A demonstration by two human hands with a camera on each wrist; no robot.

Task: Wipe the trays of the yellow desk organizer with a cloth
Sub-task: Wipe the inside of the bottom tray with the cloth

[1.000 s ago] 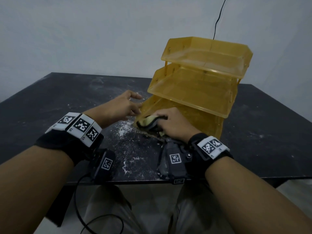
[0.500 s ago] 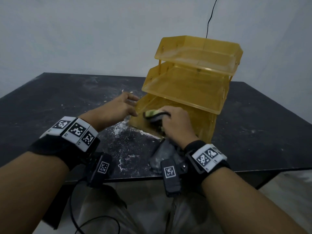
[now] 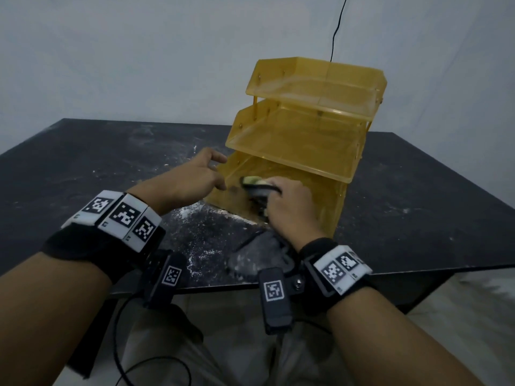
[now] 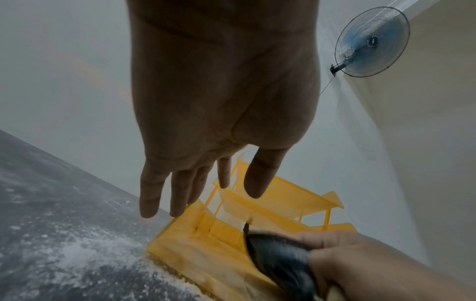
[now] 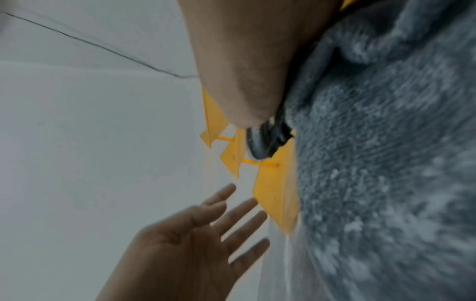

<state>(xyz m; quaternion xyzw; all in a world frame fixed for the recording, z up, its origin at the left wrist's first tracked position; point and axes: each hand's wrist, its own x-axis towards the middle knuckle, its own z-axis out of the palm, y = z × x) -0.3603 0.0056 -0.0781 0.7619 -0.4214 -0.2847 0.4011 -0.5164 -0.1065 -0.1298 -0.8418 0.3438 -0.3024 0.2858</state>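
A yellow three-tier desk organizer (image 3: 312, 129) stands on the dark table (image 3: 83, 168). My right hand (image 3: 289, 207) grips a grey cloth (image 3: 257, 188) with a pale green patch and holds it on the floor of the bottom tray (image 3: 231, 196), near its front left. The cloth's loose end (image 3: 250, 254) trails out over the table. My left hand (image 3: 195, 176) hovers beside the bottom tray's left wall with straight, spread fingers (image 4: 177, 195); whether they touch the wall is unclear. In the right wrist view the cloth (image 5: 386, 163) fills the right side and the left hand (image 5: 195, 240) shows open.
White powder (image 3: 195, 218) is scattered on the table in front of the organizer and towards its left. The table's near edge (image 3: 209, 285) runs just under my wrists. A wall fan (image 4: 371, 42) hangs on the wall, with a thin black cord (image 3: 338, 26) behind the organizer.
My right hand has pushed the cloth further into the bottom tray. My left hand has opened out beside the tray's left wall. The view has shifted right.
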